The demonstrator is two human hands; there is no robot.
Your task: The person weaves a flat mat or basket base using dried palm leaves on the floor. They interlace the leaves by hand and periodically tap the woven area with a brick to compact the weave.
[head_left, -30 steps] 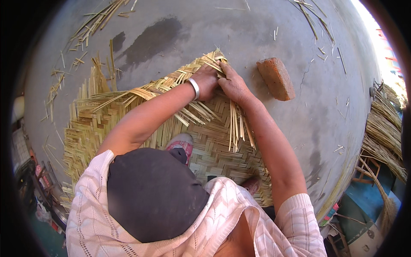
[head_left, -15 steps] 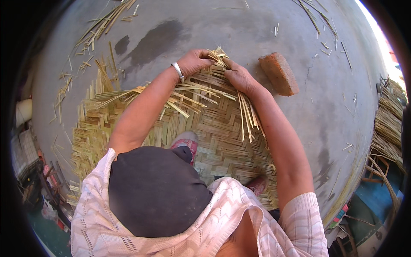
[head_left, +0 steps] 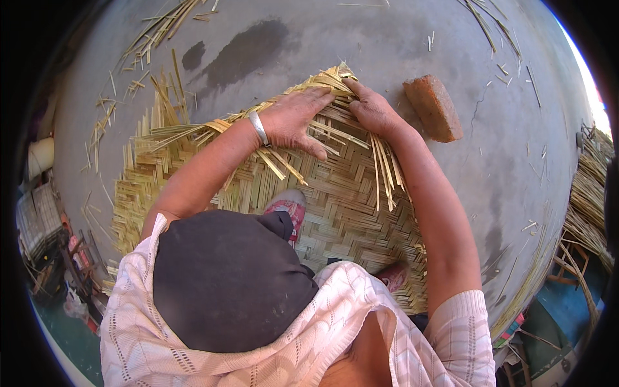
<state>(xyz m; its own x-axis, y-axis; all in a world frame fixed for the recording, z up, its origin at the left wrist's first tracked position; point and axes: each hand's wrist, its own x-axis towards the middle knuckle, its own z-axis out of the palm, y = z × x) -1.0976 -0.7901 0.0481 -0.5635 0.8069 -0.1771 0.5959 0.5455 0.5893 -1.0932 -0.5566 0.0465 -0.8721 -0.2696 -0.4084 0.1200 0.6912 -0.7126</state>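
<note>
A woven mat of pale split strips [head_left: 335, 219] spreads over the floor under my feet, its herringbone weave showing. Along its far edge the strips are folded over into a thick braided-looking border that rises to a corner. My left hand [head_left: 296, 119] lies palm down on that border, fingers stretched out and thumb spread toward me. At the corner my right hand [head_left: 374, 111] grips the folded edge, its fingers partly hidden. Loose strip ends [head_left: 385, 174] hang inward below my right hand, and more poke out under my left palm and wrist.
A reddish brick [head_left: 433, 108] rests on the grey floor [head_left: 503, 161] just right of my right hand. Cut strips [head_left: 161, 32] lie scattered at the far left and far right. Bundled stalks [head_left: 593, 187] are heaped at the right edge; clutter, including a whitish crate [head_left: 40, 213], stands at the left.
My left hand has let go of the strips it pinched at the corner and now lies flat on the border. The strips there are pressed down. My right hand stays at the corner.
</note>
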